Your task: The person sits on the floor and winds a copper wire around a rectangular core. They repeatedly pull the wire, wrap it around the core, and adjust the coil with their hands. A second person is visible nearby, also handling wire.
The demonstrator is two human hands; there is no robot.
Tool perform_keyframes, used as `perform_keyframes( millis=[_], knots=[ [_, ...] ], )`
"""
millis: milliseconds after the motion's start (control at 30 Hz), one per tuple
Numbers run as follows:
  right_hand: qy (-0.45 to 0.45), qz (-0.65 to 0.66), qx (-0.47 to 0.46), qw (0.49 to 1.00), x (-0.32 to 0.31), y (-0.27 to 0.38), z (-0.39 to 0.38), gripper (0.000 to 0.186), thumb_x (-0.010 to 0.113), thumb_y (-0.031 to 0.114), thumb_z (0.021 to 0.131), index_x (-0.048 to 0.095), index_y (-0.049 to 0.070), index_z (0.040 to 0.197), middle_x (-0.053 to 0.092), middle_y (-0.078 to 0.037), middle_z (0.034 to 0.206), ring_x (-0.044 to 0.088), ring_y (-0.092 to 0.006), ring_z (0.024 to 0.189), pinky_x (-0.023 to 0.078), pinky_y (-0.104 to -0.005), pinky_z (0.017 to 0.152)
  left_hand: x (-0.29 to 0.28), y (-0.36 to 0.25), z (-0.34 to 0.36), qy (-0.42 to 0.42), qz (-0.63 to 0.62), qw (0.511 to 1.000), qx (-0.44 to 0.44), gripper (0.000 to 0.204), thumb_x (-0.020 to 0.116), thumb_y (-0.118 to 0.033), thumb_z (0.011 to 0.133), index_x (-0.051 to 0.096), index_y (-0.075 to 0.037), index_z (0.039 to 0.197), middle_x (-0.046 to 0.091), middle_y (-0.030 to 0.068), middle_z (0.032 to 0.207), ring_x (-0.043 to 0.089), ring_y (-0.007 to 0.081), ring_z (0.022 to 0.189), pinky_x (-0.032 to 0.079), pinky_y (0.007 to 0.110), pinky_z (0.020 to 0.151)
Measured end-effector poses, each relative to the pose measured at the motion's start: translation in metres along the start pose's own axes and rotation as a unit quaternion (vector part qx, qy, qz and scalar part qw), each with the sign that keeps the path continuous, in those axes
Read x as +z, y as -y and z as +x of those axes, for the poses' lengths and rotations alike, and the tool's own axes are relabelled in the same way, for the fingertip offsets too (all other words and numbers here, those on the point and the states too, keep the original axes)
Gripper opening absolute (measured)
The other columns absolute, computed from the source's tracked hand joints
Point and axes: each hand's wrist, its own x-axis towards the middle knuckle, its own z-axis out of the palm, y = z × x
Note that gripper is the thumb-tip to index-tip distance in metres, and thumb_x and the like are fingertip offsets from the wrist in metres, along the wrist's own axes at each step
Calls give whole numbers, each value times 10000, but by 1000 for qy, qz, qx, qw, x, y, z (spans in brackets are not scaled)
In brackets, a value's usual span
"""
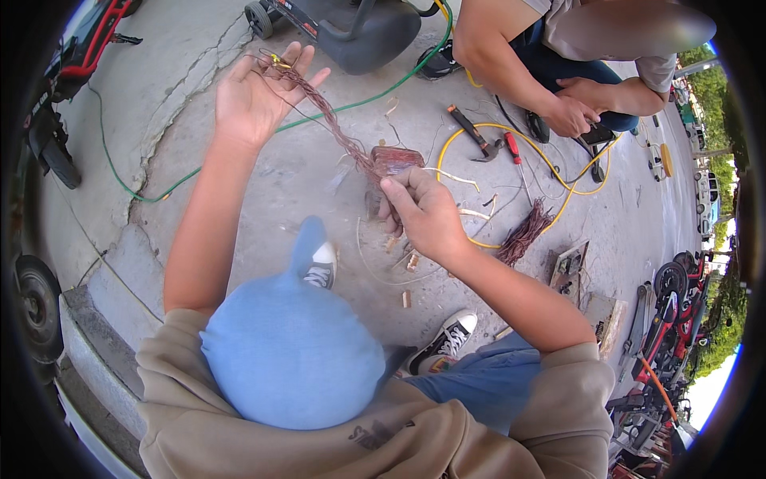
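Observation:
A long bundle of thin reddish-brown wires (325, 109) runs diagonally between my hands. My left hand (255, 100) is raised at upper left, its loosely spread fingers holding the upper end, where a small yellow-green piece (278, 62) shows. My right hand (423, 211) pinches the bundle's lower part between thumb and fingers, against a thicker reddish wound coil (395, 158) that it partly hides. A loose heap of similar wire (520, 235) lies on the concrete to the right, near a hammer (471, 132) and a red screwdriver (515, 152).
Another person (511, 56) crouches at upper right. A black wheeled machine (363, 36) stands at the top. Green (355, 102) and yellow (558, 184) hoses, wood scraps (406, 299) and a metal piece (565, 271) lie around. Two-wheelers (670, 295) line the right; a wheel (36, 307) and stone ledge (92, 327) are left.

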Motion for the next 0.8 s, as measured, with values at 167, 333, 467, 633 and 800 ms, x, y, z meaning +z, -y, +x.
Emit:
perform_keyframes(
  millis=[167, 333, 467, 633, 800],
  knots=[
    [-7, -100, -95, 990, 31, -37, 34, 199, 580, 162, 963, 555, -29, 1012, 621, -104, 777, 625, -179, 705, 507, -309, 634, -42, -21, 15, 121, -2, 993, -1, 316, 265, -245, 967, 414, -94, 734, 363, 6, 542, 317, 123, 459, 334, 282, 502],
    [-108, -335, -273, 895, 42, -46, 76, 307, 572, 187, 942, 560, -37, 1152, 605, -215, 985, 591, -329, 984, 484, -401, 833, -22, -14, 4, 62, 67, 991, 96, 239, 320, -210, 851, 362, -121, 633, 267, -29, 490, 200, 104, 417, 192, 285, 429],
    [-40, -366, -287, 884, 57, -65, 87, 334, 557, 248, 941, 569, -24, 1135, 583, -246, 1052, 561, -394, 1013, 468, -445, 869, -25, -10, 9, -37, 100, 978, 181, 224, 339, -195, 827, 331, -116, 618, 273, -13, 505, 189, 115, 422, 186, 290, 432],
    [62, -459, -263, 846, 69, -98, 107, 238, 537, 222, 944, 569, -4, 1006, 607, -208, 963, 585, -387, 960, 483, -456, 825, -70, -2, 10, 10, 289, 912, 292, 222, 331, -143, 842, 312, -99, 625, 284, 0, 535, 200, 120, 443, 236, 295, 455],
    [25, -445, -290, 847, 70, -86, 115, 145, 532, 172, 929, 568, 34, 953, 635, -144, 900, 612, -343, 908, 505, -442, 755, -64, -48, -23, 2, 584, 750, 311, 249, 385, -118, 844, 583, 31, 863, 599, 112, 826, 575, 198, 781, 453, 319, 773]
  ],
)
